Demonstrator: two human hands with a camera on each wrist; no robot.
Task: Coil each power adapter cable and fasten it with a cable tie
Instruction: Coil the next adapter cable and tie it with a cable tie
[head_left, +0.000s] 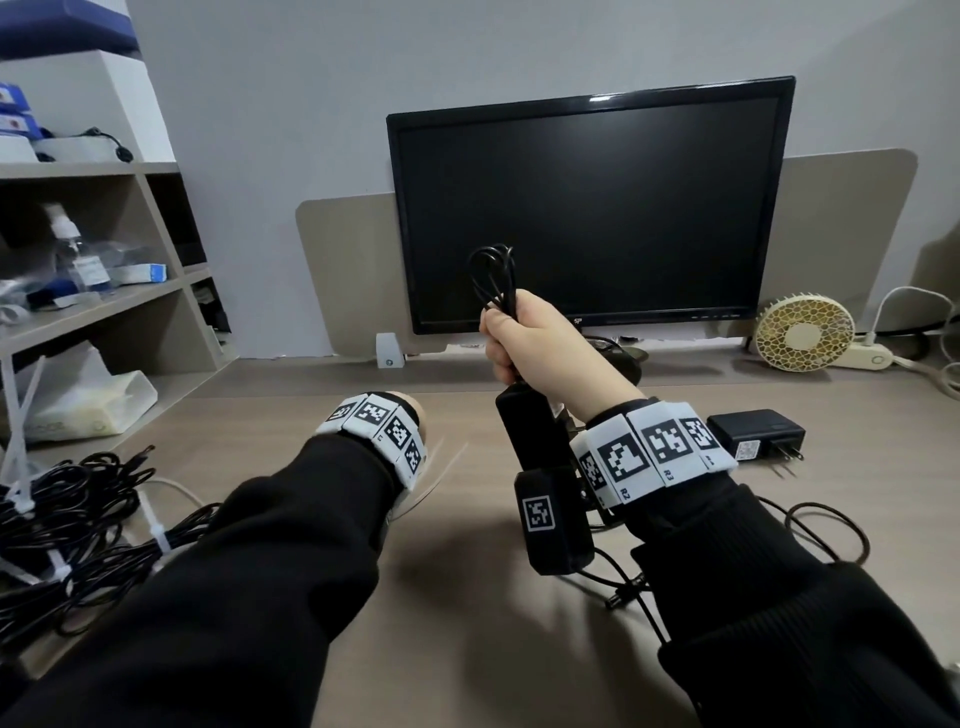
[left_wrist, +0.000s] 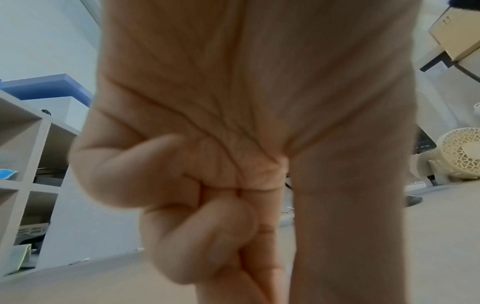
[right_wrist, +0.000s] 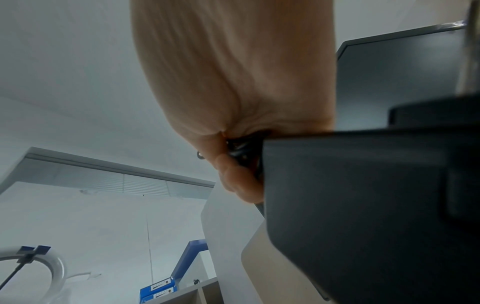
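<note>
We see a black monitor (head_left: 587, 208) with a dark screen against a pale grey wall (head_left: 291, 78). Below the monitor, the desk (head_left: 467, 649) is grey-brown wood grain. The coiled cable (head_left: 493, 275) in front of the monitor is black, as is the adapter (head_left: 527, 431) hanging under it. Both sleeves (head_left: 260, 597) are black, and each wrist band (head_left: 660, 447) carries white tiles with black square-code patterns. Right of the monitor stands a cream fan (head_left: 802, 332) with a honeycomb grille. Far left of the monitor, white cable ties (head_left: 156, 525) bind black cables (head_left: 62, 519).
</note>
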